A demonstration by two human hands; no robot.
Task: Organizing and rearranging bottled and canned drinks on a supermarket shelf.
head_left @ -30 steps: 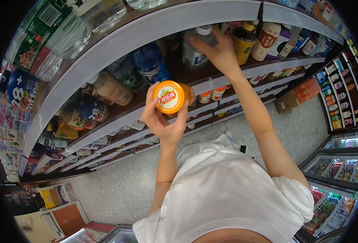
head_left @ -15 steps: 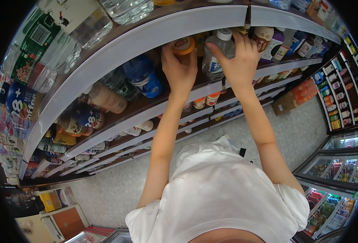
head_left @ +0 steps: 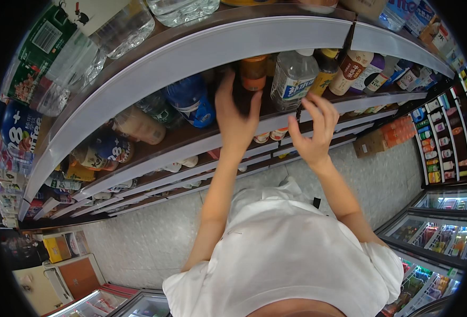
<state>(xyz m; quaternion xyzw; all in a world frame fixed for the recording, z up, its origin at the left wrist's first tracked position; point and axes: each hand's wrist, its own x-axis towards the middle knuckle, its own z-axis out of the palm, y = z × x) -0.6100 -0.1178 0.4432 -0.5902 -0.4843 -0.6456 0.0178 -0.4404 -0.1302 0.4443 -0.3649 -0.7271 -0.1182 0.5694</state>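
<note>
My left hand (head_left: pixel 235 119) is at the shelf's front with thumb and fingers spread, holding nothing. Just beyond its thumb stands an orange-brown bottle (head_left: pixel 253 71), its top partly hidden under the shelf above. To the left of that hand a large blue-labelled bottle (head_left: pixel 190 103) leans outward. My right hand (head_left: pixel 315 132) is lower, in front of the shelf edge, with bent fingers apart and nothing in them. Its fingertips come near the base of a clear bottle (head_left: pixel 294 79) with a white cap and a blue-and-white label. Beside it stands a yellow-labelled dark bottle (head_left: pixel 326 68).
An upper shelf edge (head_left: pixel 202 50) curves close over the bottles. More bottles line the row, including a brown-and-white one (head_left: pixel 351 71). Cardboard and orange cartons (head_left: pixel 384 138) sit on the floor at right. Glass-door coolers (head_left: pixel 434 227) stand at lower right.
My left hand has let go of the orange-capped bottle, which now stands farther back. My right hand has come down and away from the clear bottle's top. The view has shifted slightly.
</note>
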